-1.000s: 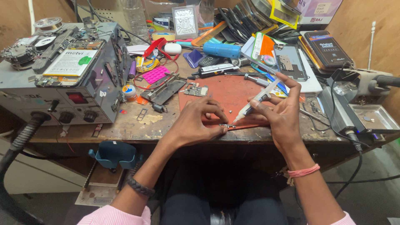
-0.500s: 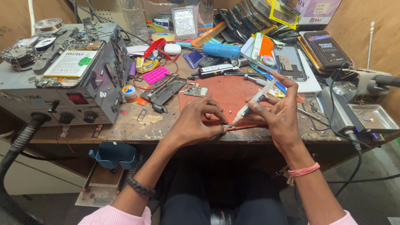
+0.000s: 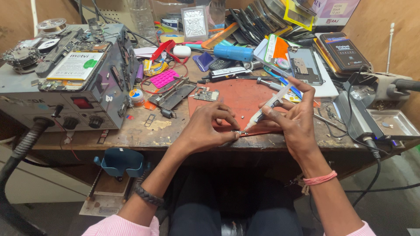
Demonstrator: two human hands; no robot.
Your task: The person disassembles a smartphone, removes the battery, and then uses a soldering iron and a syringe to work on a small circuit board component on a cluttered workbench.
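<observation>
Little has moved since a second ago: my right hand (image 3: pixel 294 120) has tipped the syringe (image 3: pixel 267 107) slightly, its nozzle still at the small metal part (image 3: pixel 239 132). My right fingers are closed around the syringe barrel. My left hand (image 3: pixel 205 127) pinches that small part between thumb and forefinger, at the front edge of the red mat (image 3: pixel 238 98), close to the bench's front edge. A small circuit board (image 3: pixel 206 94) lies beyond my left knuckles; bare mat stays open between. The grey power supply (image 3: pixel 65 83) stands well apart on the left.
</observation>
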